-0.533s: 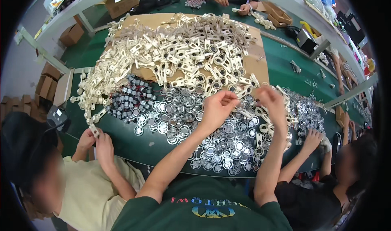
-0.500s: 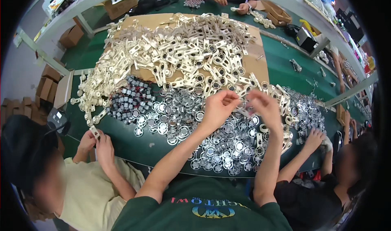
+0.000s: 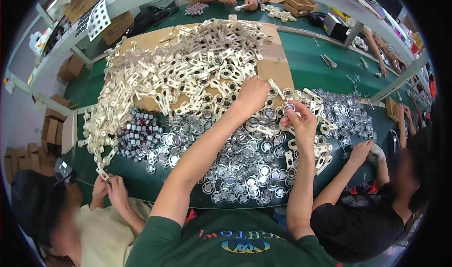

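My right hand (image 3: 301, 121) pinches a small round silver ring part (image 3: 288, 107) between thumb and fingers, above the right side of the pile. My left hand (image 3: 254, 93) is stretched forward, its fingers curled down at the heap of cream plastic arm-shaped housings (image 3: 188, 64). A cream housing stands by its fingertips, but what the fingers hold, if anything, is hidden. Between and below my forearms spreads a pile of shiny silver ring parts (image 3: 245, 168). Left of it lie many small dark motors (image 3: 139, 135) with reddish wires.
A cardboard sheet (image 3: 278, 50) lies under the housings on the green table (image 3: 306, 60). Co-workers sit at my left (image 3: 108, 220) and right (image 3: 358, 215); another's hands work across the table. More silver rings (image 3: 343, 114) lie to the right. Shelf posts (image 3: 400, 81) stand beyond.
My left hand has moved forward, away from my right hand, to the cream housings. My right hand now shows a silver ring part in its fingers. The whole view has shifted slightly.
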Demonstrator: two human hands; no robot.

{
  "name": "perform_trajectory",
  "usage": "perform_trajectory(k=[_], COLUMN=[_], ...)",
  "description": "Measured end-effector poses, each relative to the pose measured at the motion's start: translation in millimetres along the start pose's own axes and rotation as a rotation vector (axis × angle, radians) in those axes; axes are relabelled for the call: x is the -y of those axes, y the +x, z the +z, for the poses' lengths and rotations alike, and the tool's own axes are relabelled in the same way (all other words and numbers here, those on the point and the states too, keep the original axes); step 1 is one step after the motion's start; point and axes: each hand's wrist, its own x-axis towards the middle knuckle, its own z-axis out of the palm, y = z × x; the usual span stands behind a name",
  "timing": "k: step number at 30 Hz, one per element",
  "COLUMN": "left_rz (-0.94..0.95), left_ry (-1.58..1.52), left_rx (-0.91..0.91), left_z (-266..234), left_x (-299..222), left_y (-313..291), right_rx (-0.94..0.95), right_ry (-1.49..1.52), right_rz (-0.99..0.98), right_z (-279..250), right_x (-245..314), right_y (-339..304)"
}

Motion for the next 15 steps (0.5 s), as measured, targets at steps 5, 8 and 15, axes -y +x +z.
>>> perform_trajectory(k=[5,8,15], left_rz=[-0.085,-0.208,-0.380], left_ry=[-0.456,-0.880,-1.711], left_rx=[-0.085,-0.062,-0.072], left_z=[-14,-22,-24], left_x=[3,-6,-25], left_y=[-10,-27,-75], right_rx=[-0.057,-0.016,0.125], right_ry=[0.037,0.056,0.138], right_rz=[-0.051,-0.054,-0.109], right_z=[-5,-17,11], right_x=[-2,-10,2], right_y=[0,4,-4])
